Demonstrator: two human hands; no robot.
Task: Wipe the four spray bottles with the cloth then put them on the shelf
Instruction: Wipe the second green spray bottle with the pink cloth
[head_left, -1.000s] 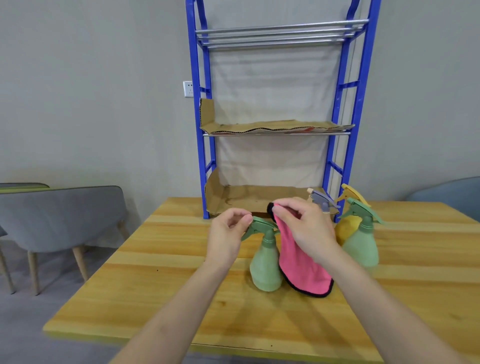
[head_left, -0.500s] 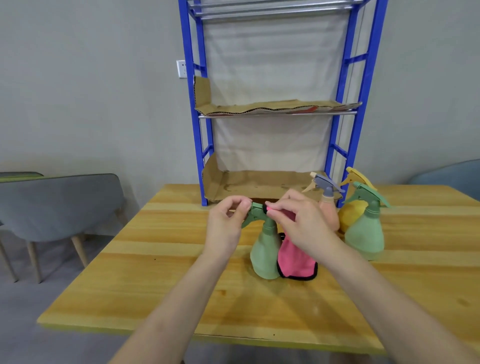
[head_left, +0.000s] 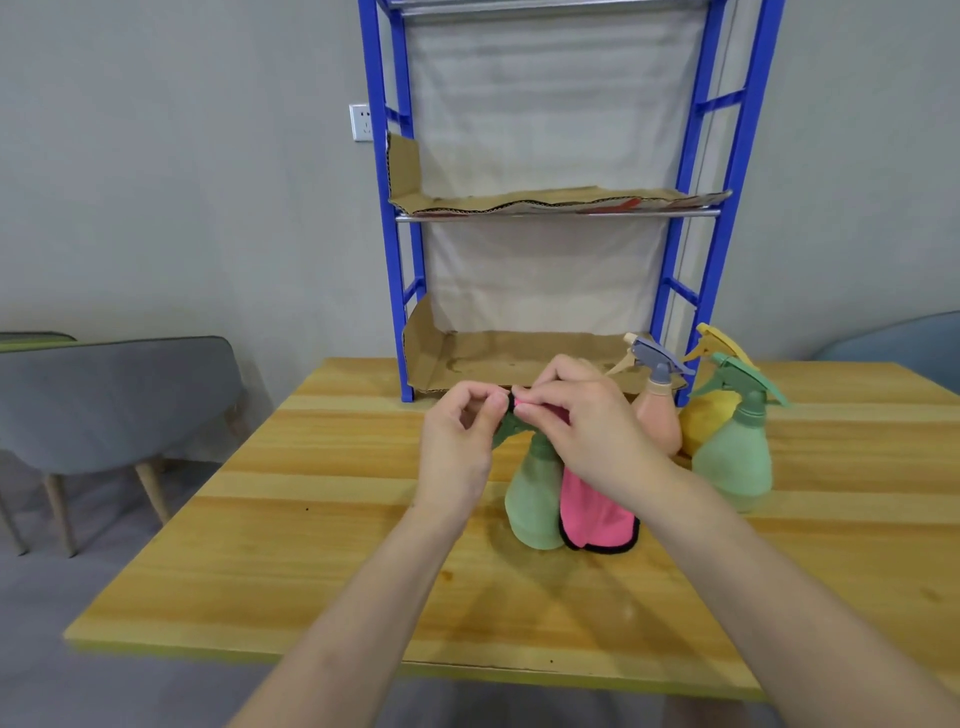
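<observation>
Since a second ago the pink cloth (head_left: 592, 512) has been bunched higher, so less of it hangs down, and both hands have closed in on the trigger head of the nearest green spray bottle (head_left: 532, 499), which stands on the wooden table (head_left: 322, 561) in front of the blue shelf rack (head_left: 719, 208). The right hand (head_left: 587, 426) pinches the cloth's top edge against the head, fingers clamped on the fabric; the left hand (head_left: 460, 441) has its fingertips pressed together at the nozzle end, steadying it. This looks like the wiping of the first bottle. Next the cloth likely needs working down the body before lifting the bottle to the rack's cardboard-lined tier. Right of that bottle, a peach bottle (head_left: 657, 421), a yellow bottle (head_left: 709, 415) and a second green bottle (head_left: 735, 457) wait, clustered close. No label or writing is legible.
</observation>
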